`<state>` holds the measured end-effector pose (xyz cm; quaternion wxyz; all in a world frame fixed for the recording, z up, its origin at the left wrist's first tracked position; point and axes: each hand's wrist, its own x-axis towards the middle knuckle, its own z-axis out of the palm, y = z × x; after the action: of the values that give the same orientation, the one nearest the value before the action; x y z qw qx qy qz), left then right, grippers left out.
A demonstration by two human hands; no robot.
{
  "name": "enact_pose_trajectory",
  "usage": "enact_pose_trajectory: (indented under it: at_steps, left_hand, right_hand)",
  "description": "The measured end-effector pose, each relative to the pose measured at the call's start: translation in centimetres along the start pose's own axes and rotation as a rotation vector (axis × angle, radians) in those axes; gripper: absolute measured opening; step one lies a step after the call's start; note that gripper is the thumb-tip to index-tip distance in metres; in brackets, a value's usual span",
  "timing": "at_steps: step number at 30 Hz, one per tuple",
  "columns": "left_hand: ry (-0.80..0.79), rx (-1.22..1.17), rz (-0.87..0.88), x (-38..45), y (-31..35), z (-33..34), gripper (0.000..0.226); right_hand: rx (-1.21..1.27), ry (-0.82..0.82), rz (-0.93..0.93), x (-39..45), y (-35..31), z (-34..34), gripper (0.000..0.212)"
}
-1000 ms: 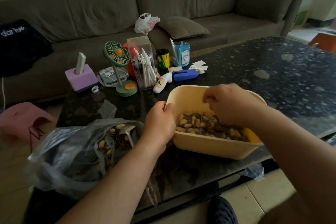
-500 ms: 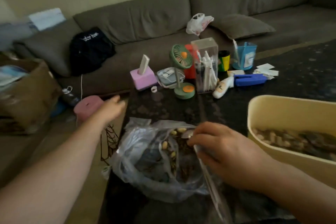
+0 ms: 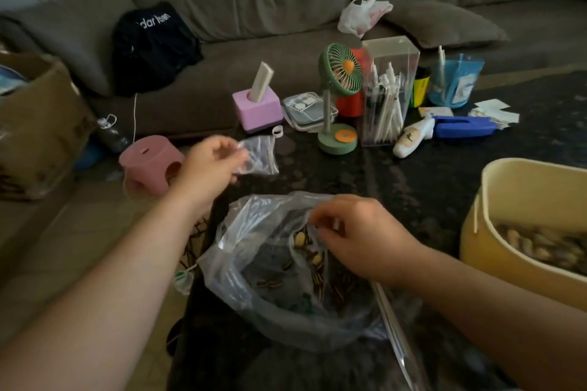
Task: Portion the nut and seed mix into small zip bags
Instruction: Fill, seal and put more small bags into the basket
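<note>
Left hand (image 3: pixel 211 162) pinches a small clear zip bag (image 3: pixel 259 155) above the dark table (image 3: pixel 428 187). Right hand (image 3: pixel 362 240), fingers curled, grips the rim of the large plastic bag (image 3: pixel 254 289) holding nuts and seeds (image 3: pixel 309 260). Yellow tub (image 3: pixel 521 187) of more mix sits at right, apart from both hands.

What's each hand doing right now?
Left hand: pinching a small zip bag.
Right hand: fingers curled at the large plastic bag; grip unclear.
</note>
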<state>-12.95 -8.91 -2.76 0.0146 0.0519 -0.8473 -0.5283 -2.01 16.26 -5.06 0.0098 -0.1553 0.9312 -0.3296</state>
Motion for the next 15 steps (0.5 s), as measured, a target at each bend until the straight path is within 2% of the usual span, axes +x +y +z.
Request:
enact_pose_trajectory:
  at_steps: [2, 4, 6, 8, 11, 13, 15]
  left_hand:
    - [-0.011, -0.26, 0.059, -3.0, 3.8, -0.4, 0.016]
    - [-0.099, -0.404, 0.166, -6.2, 7.0, -0.4, 0.021]
    - [-0.206, -0.428, 0.227, -9.1, 8.8, 0.0, 0.025]
    - [-0.267, -0.38, 0.233, -11.2, 9.0, 0.6, 0.028]
    - [-0.312, -0.291, 0.194, -13.3, 8.0, 2.0, 0.029]
    - [-0.285, -0.293, 0.131, -14.4, 6.9, 2.8, 0.028]
    - [-0.247, -0.289, 0.077, -15.1, 5.8, 3.5, 0.027]
  right_hand:
    - [0.233, 0.007, 0.087, -0.3, -1.0, -0.5, 0.012]
    - [0.539, 0.057, 0.142, -0.6, -2.2, -1.4, 0.01]
    - [0.887, 0.11, 0.186, -1.2, -3.1, -2.6, 0.024]
    - [1.125, 0.069, 0.234, -1.8, -3.4, -3.7, 0.048]
    - [1.194, -0.062, 0.297, -3.1, -3.6, -4.4, 0.063]
    - [1.241, -0.085, 0.337, -3.9, -3.5, -4.7, 0.056]
    - [1.224, -0.061, 0.37, -4.7, -3.5, -4.8, 0.041]
